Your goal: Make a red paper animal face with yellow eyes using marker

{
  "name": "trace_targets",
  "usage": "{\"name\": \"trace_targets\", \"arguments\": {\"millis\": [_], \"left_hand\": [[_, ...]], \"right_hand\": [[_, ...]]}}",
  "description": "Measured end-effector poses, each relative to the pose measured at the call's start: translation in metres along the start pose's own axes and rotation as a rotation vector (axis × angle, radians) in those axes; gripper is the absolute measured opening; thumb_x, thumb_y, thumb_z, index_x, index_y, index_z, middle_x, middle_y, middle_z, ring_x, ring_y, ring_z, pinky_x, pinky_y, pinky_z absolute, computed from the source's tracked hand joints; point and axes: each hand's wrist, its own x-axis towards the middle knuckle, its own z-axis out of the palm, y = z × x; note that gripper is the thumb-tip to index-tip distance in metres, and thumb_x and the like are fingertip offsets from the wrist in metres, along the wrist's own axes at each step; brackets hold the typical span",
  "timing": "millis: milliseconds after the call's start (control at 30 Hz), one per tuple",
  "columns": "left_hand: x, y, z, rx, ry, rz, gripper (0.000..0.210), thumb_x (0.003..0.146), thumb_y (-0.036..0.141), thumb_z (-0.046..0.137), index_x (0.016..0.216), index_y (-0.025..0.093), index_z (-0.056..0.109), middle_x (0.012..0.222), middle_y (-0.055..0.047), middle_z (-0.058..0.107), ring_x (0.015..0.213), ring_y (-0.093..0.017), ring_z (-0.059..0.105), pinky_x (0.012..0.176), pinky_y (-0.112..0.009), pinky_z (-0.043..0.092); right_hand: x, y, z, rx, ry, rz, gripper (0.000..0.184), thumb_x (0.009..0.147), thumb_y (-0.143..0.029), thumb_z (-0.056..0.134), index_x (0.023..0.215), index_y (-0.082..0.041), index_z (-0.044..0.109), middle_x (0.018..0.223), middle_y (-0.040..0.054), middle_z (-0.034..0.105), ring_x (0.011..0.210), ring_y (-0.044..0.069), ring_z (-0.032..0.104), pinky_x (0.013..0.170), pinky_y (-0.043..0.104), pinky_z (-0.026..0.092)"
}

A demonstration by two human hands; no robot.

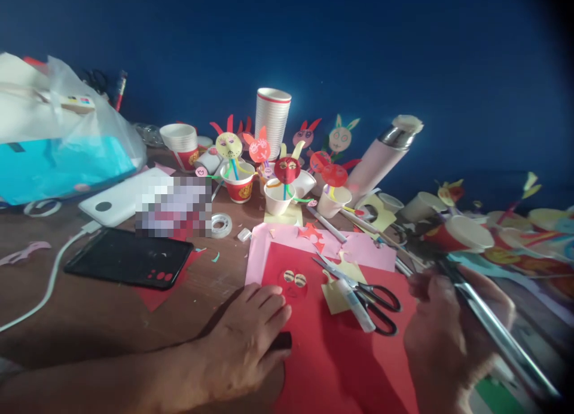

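My left hand (253, 336) lies with fingers stretched over the left edge of a red sheet of paper (359, 372). Just beyond its fingertips is a small round red paper face (293, 285) with cream eyes and a drawn mouth. At the right, my right hand (448, 330) is closed around a pen (497, 330) with a dark tip and a shiny clear barrel, held above the sheet. Between the hands, black-handled scissors (374, 300) rest on the red paper. A small glue tube (356, 306) and yellow paper scraps (334, 297) lie against them.
Several paper-face puppets stand in paper cups (280, 199) at the back. Behind them rise a cup stack (272, 118) and a leaning pink flask (381, 157). A black phone case (130, 258), white power bank (121, 199) and tape roll (219, 225) lie left; more cups (466, 235) are right.
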Motion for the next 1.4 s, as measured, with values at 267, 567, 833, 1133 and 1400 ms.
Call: {"name": "trace_targets", "arguments": {"millis": [267,567,833,1133,1400], "left_hand": [[0.000,0.000,0.003,0.037,0.104,0.012,0.020,0.087,0.026,0.058,0.105,0.017,0.057,0.115,-0.014,0.059,0.107,-0.030,0.055,0.094,-0.049,0.045],[-0.001,-0.001,0.001,0.062,0.111,0.043,0.022,0.088,0.025,0.056,0.106,0.013,0.058,0.115,-0.015,0.061,0.108,-0.030,0.056,0.093,-0.047,0.048],[-0.001,-0.002,0.000,0.055,0.117,0.040,0.021,0.089,0.027,0.056,0.105,0.014,0.061,0.114,-0.015,0.064,0.110,-0.029,0.058,0.095,-0.046,0.048],[-0.005,-0.007,0.010,0.112,0.230,0.081,0.024,0.088,0.024,0.056,0.110,0.017,0.059,0.117,-0.012,0.064,0.111,-0.028,0.059,0.096,-0.043,0.049],[-0.009,-0.022,0.027,0.186,0.324,0.110,0.026,0.090,0.026,0.054,0.116,0.023,0.057,0.121,-0.007,0.064,0.115,-0.027,0.058,0.100,-0.042,0.046]], "right_hand": [[-0.004,0.019,0.001,0.088,-0.147,0.144,0.025,0.079,-0.036,0.069,0.091,-0.019,0.055,0.064,-0.0035,0.062,0.058,0.014,0.057,0.060,0.028,0.046],[-0.006,0.017,0.004,0.090,-0.227,0.199,0.025,0.078,-0.035,0.070,0.089,-0.019,0.055,0.062,-0.0033,0.063,0.055,0.014,0.059,0.055,0.026,0.048],[-0.013,0.017,0.007,0.105,-0.381,0.219,0.022,0.081,-0.036,0.068,0.088,-0.021,0.053,0.060,-0.0053,0.060,0.055,0.012,0.057,0.053,0.023,0.046],[-0.016,0.020,0.009,0.166,-0.419,0.201,0.020,0.080,-0.035,0.067,0.083,-0.020,0.054,0.057,-0.0057,0.057,0.052,0.011,0.053,0.051,0.021,0.043],[-0.025,0.021,0.017,0.173,-0.505,0.198,0.014,0.084,-0.031,0.059,0.082,-0.022,0.049,0.059,-0.0057,0.056,0.056,0.012,0.053,0.055,0.022,0.043]]}}
